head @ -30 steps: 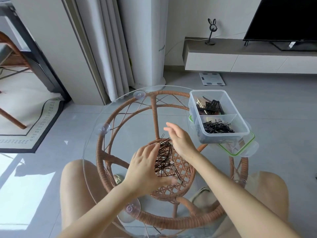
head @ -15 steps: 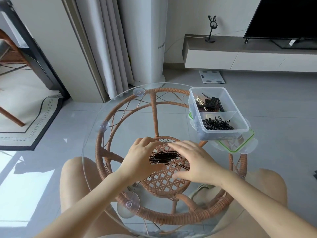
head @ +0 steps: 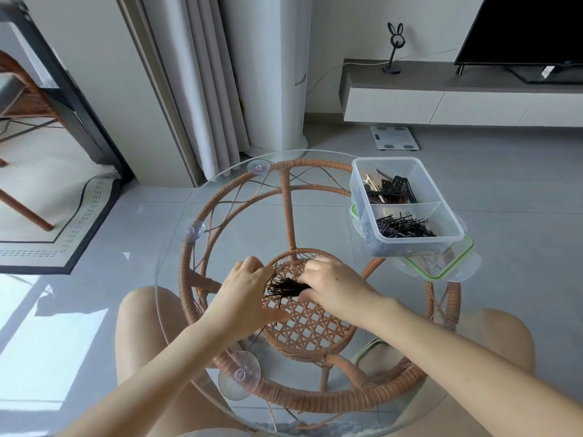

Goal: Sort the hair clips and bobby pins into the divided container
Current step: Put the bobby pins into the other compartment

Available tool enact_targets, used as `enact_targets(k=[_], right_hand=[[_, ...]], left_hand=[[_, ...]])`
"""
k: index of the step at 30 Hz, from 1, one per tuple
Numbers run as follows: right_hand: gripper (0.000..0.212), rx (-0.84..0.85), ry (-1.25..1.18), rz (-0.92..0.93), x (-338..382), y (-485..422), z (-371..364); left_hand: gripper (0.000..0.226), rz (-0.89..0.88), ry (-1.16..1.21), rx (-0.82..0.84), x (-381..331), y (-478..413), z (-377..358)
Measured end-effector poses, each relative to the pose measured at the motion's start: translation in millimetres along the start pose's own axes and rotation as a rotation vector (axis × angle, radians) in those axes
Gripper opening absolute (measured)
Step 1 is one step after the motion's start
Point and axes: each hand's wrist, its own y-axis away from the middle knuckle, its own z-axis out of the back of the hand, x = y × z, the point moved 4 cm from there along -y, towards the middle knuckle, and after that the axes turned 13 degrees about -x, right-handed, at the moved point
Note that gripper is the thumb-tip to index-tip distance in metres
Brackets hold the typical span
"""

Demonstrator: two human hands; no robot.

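Now, head view: the right hand (head: 334, 285) had closed its fingers round the right end of the bobby pin bundle (head: 285, 287), low over the middle of the glass tabletop (head: 176, 234). Half a second earlier that hand lay flatter over a looser, wider bunch. The left hand (head: 246, 291) cupped the bundle's left end with its thumb out below; whether it actually gripped, cannot tell. One stray pin (head: 256, 338) lay near the left wrist. The divided container (head: 410, 249) sat at the table's right edge on its green-rimmed lid (head: 441, 266), unchanged, with hair clips (head: 388, 187) in the far compartment and loose bobby pins (head: 403, 227) in the near one.
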Motion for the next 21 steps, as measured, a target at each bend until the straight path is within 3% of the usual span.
enact_targets(k=[4,16,21], right_hand=[[0.01,-0.059,0.058,0.092,3,2,-1],[0.025,-0.169,-0.072,0.001,-5,-2,64],[0.018,-0.265,-0.028,-0.01,-17,-1,104]], left_hand=[[0.068,-0.013,0.006,-0.013,0,-3,2],[0.064,-0.012,0.032,-0.027,-3,-8,1],[0.06,-0.038,0.024,-0.02,-12,-16,-4]])
